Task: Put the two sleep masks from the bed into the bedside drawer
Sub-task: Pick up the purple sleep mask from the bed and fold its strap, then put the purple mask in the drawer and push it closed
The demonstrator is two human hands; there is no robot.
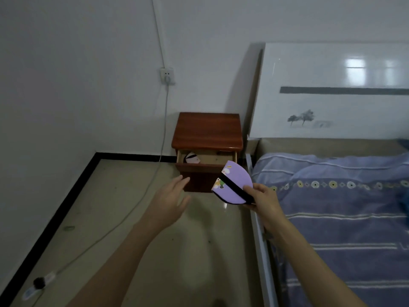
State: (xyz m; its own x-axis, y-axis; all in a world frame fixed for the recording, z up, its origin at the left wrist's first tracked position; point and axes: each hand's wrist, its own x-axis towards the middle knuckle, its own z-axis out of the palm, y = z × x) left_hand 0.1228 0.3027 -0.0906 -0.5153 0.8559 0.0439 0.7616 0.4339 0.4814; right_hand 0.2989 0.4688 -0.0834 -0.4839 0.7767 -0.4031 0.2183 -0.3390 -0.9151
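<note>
A purple sleep mask [234, 185] with a black strap and small printed figures is folded in half and pinched in my right hand [264, 200], in the air just in front of the nightstand's lower right corner. The reddish-brown bedside drawer [199, 168] is pulled open. Inside it, at the left, lies a pale pink sleep mask [192, 158] with a black strap. My left hand [170, 202] hovers open over the floor, fingers spread, fingertips close to the drawer's front panel.
The wooden nightstand [208, 131] stands in the corner between the white wall and the bed's headboard [332, 89]. A blue striped blanket [343, 207] covers the bed on the right. A grey cable [141, 196] runs from a wall socket [167, 75] across the floor.
</note>
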